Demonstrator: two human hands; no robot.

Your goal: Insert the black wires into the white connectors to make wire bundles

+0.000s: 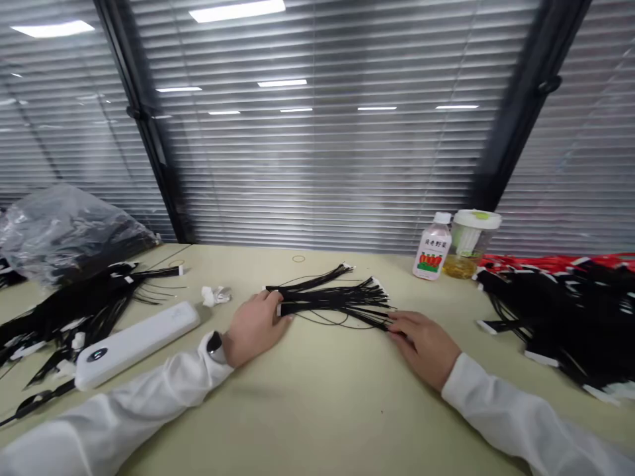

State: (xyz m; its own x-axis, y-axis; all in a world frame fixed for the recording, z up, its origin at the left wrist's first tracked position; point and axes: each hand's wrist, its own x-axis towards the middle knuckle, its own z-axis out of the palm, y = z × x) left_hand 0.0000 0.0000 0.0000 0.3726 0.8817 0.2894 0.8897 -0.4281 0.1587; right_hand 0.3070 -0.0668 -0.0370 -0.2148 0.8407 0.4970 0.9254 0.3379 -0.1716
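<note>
Several black wire harnesses (327,297) with white connectors lie in a loose fan on the table in front of me. My left hand (255,328) is at their left end, its fingers closed over the nearest harness by a white connector. At the right end, my right hand (424,345) pinches the black wires of that same near harness between thumb and fingers. The fingertips of both hands are partly hidden. Some thin wires stray in loops below and above the bundle.
To the left are a white power bank (139,344), crumpled white tissue (215,295), a black wire pile (94,307) and a clear plastic bag (69,228). To the right stand a bottle (432,248) and a lidded cup (469,244), beside a large harness heap (575,317). Window blinds rise behind.
</note>
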